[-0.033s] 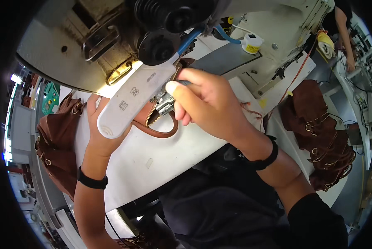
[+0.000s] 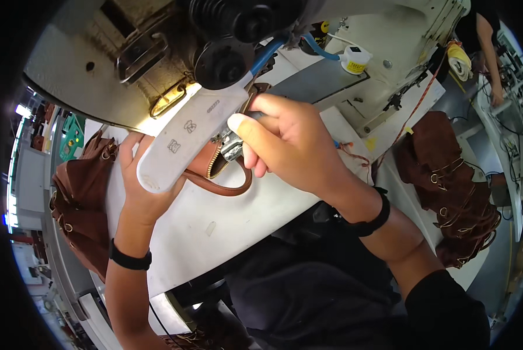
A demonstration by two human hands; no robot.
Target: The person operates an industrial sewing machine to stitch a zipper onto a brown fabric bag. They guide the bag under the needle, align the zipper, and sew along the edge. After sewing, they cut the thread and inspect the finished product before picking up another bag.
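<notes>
A brown leather bag lies under the sewing machine's pale rounded cover, its gold-toothed zip and looped handle showing at the near side. My left hand reaches in at the bag's left, partly behind the cover; the fingers that show are stretched out and apart. My right hand is closed beside the metal sewing foot parts, its thumb and index finger towards the cover's right edge. What lies between its fingers is hidden. Both wrists wear black bands.
Brown bags are heaped on the left and on the right. Above hang the machine's dark round knobs and a blue tube. A white bottle stands at the back. Another person's arm shows at far right.
The bag's handle and zip have shifted slightly to the right. My right hand stays nearly in place beside the foot, and my left hand has barely moved.
</notes>
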